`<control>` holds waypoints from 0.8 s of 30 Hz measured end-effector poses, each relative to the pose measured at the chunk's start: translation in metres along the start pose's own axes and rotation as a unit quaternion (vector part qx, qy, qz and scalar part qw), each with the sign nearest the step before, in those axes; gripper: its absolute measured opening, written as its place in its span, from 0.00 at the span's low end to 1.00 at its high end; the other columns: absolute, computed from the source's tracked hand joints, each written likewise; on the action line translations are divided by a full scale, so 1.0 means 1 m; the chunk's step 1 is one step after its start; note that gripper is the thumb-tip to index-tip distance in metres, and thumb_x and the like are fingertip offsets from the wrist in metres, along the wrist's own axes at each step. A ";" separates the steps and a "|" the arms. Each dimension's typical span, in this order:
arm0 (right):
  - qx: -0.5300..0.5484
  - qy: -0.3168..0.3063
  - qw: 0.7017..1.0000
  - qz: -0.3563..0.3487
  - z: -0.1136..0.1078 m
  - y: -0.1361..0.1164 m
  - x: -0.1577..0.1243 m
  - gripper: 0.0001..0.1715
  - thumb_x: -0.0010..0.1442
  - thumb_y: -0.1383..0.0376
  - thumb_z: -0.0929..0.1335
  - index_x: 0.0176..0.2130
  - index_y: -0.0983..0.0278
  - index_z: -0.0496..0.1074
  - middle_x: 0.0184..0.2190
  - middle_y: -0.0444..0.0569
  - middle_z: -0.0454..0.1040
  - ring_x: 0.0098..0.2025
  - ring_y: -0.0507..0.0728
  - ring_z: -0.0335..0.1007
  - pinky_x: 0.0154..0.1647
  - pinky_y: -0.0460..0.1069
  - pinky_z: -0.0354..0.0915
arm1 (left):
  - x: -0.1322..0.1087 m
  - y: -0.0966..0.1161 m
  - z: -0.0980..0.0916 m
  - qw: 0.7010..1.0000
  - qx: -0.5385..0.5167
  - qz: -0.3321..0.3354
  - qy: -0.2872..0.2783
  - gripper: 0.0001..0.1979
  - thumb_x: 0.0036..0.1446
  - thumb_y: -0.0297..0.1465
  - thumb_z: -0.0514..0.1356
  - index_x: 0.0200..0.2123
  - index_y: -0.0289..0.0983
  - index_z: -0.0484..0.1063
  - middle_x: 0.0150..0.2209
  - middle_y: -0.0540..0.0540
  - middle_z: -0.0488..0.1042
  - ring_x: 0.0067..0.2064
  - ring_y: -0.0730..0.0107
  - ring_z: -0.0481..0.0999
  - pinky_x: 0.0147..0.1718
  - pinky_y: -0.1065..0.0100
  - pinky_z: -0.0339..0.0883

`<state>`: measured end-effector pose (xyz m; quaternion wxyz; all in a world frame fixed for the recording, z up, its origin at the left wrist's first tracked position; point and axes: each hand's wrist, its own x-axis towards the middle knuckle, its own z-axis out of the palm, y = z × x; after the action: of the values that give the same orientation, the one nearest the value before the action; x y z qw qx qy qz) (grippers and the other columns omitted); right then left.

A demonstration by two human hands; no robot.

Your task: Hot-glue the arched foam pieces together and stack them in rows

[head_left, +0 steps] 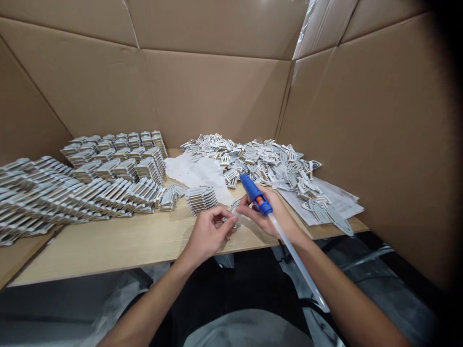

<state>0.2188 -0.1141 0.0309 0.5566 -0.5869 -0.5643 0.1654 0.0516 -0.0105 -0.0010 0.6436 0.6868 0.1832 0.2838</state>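
My left hand [210,231] is closed in a pinch on a small grey flat piece [230,220] just above the table's front edge. My right hand [269,217] touches the same piece with its fingertips and grips a blue glue gun [255,193], from whose back a long clear glue stick [298,260] runs down over my forearm. A short stack of similar grey pieces [201,198] stands right behind my hands. A loose heap of the pieces [264,161] lies to the right behind the gun.
Rows of stacked finished pieces [79,188] fill the left half of the wooden table [126,241]. White paper sheets [198,171] lie in the middle and under the heap at right. Cardboard walls [361,120] enclose the table behind and on the right.
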 end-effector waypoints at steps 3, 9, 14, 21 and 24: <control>-0.002 0.030 0.999 0.010 -0.003 0.000 0.004 0.19 0.57 0.55 0.79 0.38 0.61 0.72 0.34 0.47 0.78 0.33 0.56 0.73 0.37 0.51 0.69 | 0.000 0.001 0.000 1.000 0.017 0.002 -0.002 0.21 0.56 0.47 0.72 0.32 0.33 0.75 0.24 0.46 0.75 0.23 0.73 0.71 0.24 0.71 0.64; -0.107 0.120 0.986 0.034 -0.032 0.016 0.010 0.18 0.59 0.53 0.76 0.37 0.61 0.72 0.34 0.49 0.78 0.34 0.58 0.73 0.39 0.53 0.69 | 0.002 0.002 -0.001 1.000 0.025 0.003 0.018 0.20 0.57 0.46 0.70 0.33 0.34 0.73 0.25 0.48 0.73 0.22 0.75 0.69 0.23 0.71 0.64; -0.244 0.168 0.955 0.020 -0.033 0.013 0.006 0.17 0.60 0.52 0.75 0.39 0.61 0.72 0.34 0.49 0.76 0.33 0.60 0.72 0.36 0.52 0.65 | 0.002 0.002 -0.001 1.000 0.020 0.007 0.023 0.20 0.58 0.46 0.70 0.34 0.35 0.72 0.26 0.49 0.74 0.22 0.74 0.70 0.24 0.71 0.64; -0.073 -0.047 0.995 -0.042 0.001 -0.010 -0.005 0.14 0.63 0.55 0.75 0.42 0.61 0.75 0.36 0.46 0.78 0.35 0.57 0.73 0.38 0.50 0.68 | 0.001 0.001 0.000 1.000 0.007 0.026 0.005 0.18 0.60 0.44 0.69 0.35 0.34 0.74 0.27 0.47 0.75 0.27 0.72 0.73 0.28 0.70 0.68; -0.066 -0.013 0.997 -0.039 0.008 -0.003 -0.005 0.11 0.65 0.56 0.72 0.42 0.60 0.72 0.35 0.46 0.76 0.33 0.56 0.72 0.37 0.50 0.67 | 0.002 -0.001 -0.002 0.999 -0.023 0.034 -0.004 0.17 0.58 0.41 0.71 0.36 0.34 0.72 0.30 0.47 0.75 0.31 0.70 0.78 0.36 0.68 0.74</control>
<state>0.2091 -0.1151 0.0291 0.5155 -0.5974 -0.6037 0.1137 0.0524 -0.0079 -0.0021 0.6498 0.6790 0.1505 0.3067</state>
